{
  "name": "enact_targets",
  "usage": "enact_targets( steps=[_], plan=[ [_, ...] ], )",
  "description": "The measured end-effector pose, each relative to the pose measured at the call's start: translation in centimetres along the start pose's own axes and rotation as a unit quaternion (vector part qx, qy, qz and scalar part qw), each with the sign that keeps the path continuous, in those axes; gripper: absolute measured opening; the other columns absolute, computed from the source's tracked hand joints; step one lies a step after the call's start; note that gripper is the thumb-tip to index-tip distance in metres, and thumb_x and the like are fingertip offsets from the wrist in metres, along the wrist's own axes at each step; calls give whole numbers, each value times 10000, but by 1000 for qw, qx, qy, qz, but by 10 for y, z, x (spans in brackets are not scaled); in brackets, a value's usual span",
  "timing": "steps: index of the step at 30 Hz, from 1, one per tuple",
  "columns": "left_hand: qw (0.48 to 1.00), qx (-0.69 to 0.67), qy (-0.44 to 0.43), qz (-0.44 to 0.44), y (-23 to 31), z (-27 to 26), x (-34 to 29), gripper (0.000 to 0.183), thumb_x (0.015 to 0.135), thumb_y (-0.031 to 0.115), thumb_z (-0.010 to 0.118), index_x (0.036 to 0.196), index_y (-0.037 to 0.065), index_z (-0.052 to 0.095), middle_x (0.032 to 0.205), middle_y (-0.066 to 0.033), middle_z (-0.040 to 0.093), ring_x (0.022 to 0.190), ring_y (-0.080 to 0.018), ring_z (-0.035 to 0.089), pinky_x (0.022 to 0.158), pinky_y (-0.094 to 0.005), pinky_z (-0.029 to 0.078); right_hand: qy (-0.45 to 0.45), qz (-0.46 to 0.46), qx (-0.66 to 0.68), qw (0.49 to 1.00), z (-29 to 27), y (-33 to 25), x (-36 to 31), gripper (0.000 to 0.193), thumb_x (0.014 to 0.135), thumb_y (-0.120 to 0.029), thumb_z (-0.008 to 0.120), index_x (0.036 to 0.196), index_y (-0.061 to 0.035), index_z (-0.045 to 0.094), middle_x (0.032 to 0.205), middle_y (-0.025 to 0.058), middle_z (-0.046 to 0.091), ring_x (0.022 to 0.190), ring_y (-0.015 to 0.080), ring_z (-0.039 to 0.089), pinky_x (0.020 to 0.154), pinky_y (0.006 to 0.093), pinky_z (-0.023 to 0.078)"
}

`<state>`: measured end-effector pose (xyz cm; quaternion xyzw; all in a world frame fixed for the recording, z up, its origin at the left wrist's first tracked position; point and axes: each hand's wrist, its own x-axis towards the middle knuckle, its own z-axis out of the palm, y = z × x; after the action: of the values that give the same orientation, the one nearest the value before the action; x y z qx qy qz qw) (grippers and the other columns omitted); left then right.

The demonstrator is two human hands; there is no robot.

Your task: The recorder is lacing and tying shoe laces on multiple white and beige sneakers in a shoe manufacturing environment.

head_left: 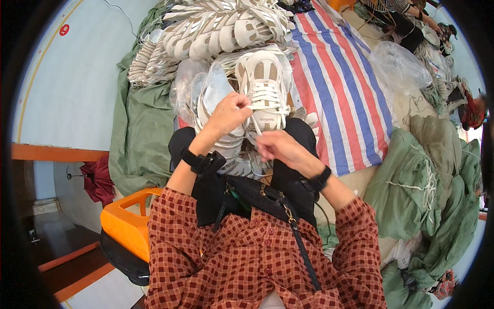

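A beige and white shoe upper, its white laces threaded across the front, lies over my knees with the toe pointing away from me. My left hand is closed at the left edge of its lacing, pinching a white shoelace. Below the tongue, my right hand is closed around the lower end of a lace that runs down from the upper. Its fingertips are slightly blurred. More pale shoe uppers are bunched under and beside this one, partly hidden by my left forearm.
Stacked shoe uppers lie ahead, with clear plastic beside them. A striped sheet covers the right. Green sacks lie farther right, green cloth at left. An orange plastic chair stands by my left side. Another person sits far right.
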<state>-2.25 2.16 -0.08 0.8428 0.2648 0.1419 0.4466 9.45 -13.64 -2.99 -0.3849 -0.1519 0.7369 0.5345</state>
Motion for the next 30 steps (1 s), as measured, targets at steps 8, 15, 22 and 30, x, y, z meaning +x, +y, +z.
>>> enact_targets(
  steps=[8,15,22,30],
  plan=[
    [995,9,51,-87,17,29,-24,242,788,175,570,955,4,607,743,-148,621,632,-258,621,607,-355,479,302,-223,-604,704,-25,-32,-39,144,862,-173,566,910,-39,591,670,130,621,581,252,625,524,359,463],
    [927,-227,-137,-265,38,70,-41,351,883,224,539,1131,-24,551,820,-106,663,557,-140,619,564,-232,505,312,-382,-709,504,-27,-31,-8,150,791,-103,619,931,-83,571,804,84,548,645,292,591,532,391,449],
    [860,-372,-138,-321,51,82,-45,241,920,172,517,1103,28,579,776,-39,625,502,-89,536,493,-197,452,313,-369,-734,476,-40,-43,-10,133,770,-72,617,883,-73,546,799,91,540,648,295,594,550,394,461],
    [968,-147,-94,-181,63,56,-52,201,900,222,537,926,23,527,589,-44,545,455,-136,532,437,-285,413,168,-327,-316,875,-47,-59,-8,252,839,-68,577,1084,-14,548,781,59,643,622,115,585,564,243,470]
  ],
)
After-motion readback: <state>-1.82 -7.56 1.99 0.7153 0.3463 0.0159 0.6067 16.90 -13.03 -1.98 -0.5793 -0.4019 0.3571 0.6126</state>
